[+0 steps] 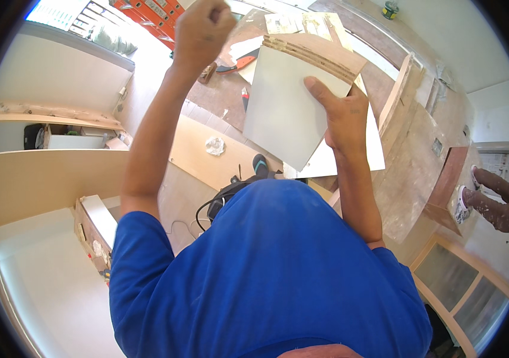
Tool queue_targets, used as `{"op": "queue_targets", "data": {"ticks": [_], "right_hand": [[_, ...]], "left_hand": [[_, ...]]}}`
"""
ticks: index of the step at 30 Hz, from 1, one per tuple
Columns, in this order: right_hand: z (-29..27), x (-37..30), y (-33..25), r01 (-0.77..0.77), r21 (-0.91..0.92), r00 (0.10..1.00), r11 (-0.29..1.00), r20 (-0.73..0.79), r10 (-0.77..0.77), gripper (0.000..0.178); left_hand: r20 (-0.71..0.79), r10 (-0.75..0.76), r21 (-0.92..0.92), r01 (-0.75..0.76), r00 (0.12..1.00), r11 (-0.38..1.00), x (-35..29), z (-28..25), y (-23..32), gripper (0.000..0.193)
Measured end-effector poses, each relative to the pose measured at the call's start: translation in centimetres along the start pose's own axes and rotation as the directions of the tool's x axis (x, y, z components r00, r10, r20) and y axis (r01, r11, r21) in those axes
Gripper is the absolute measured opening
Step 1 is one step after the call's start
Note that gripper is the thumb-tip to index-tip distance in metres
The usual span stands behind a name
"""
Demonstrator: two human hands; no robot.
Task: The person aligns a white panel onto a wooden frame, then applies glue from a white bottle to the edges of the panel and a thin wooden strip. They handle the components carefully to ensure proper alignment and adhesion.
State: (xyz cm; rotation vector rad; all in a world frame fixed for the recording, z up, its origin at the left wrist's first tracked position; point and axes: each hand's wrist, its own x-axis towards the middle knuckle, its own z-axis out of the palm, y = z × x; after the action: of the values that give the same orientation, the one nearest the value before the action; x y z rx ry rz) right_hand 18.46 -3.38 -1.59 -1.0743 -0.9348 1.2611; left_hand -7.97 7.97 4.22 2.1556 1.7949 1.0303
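Observation:
My right hand (344, 113) grips a stack of rectangular boards by its right edge, thumb lying across the top face. The uppermost board (287, 101) has a smooth pale grey face; brown layered edges (311, 58) show along the far side. My left hand (205, 33) is raised to the far left of the stack, apart from it, fingers curled into a fist. Whatever those fingers may hold is hidden. A handsaw (239, 63) with a red-orange and black grip lies just beyond the boards' left edge. Near it is a small red and black tool (245, 98).
An orange ladder (153, 18) stands at the far left. Crumpled white paper (215, 146) rests on a plywood panel (197, 143). A white sheet (375, 146) lies under the held stack. At right, another person's legs (493, 203) are beside a brown board (448, 179). A glazed wooden frame (466, 292) is nearer.

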Motion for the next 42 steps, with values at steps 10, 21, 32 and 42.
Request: {"op": "queue_targets", "data": {"ticks": [10, 21, 32, 42], "right_hand": [[-0.3, 0.6, 3.8, 0.015, 0.464, 0.993, 0.886, -0.11, 0.041, 0.056], [-11.5, -3.9, -1.1, -0.032, -0.272, 0.992, 0.962, 0.108, 0.064, 0.014], [-7.6, -0.1, 1.4, -0.056, -0.498, 0.973, 0.866, 0.166, 0.158, 0.036], [-10.2, -2.8, 2.2, -0.022, -0.36, 0.941, 0.933, 0.309, 0.141, 0.027]], "left_hand": [[0.494, -0.052, -0.572, 0.37, 0.868, 0.733, -9.0, 6.7, 2.8, 0.053], [0.707, -0.088, -0.25, 0.364, 0.702, 0.897, -5.7, 4.2, 2.8, 0.049], [0.887, 0.236, -0.342, 0.222, 0.397, 0.913, -7.8, 7.8, 3.9, 0.056], [0.868, 0.242, -0.294, 0.056, 0.433, 0.954, -9.3, 8.3, 5.0, 0.06]]}}
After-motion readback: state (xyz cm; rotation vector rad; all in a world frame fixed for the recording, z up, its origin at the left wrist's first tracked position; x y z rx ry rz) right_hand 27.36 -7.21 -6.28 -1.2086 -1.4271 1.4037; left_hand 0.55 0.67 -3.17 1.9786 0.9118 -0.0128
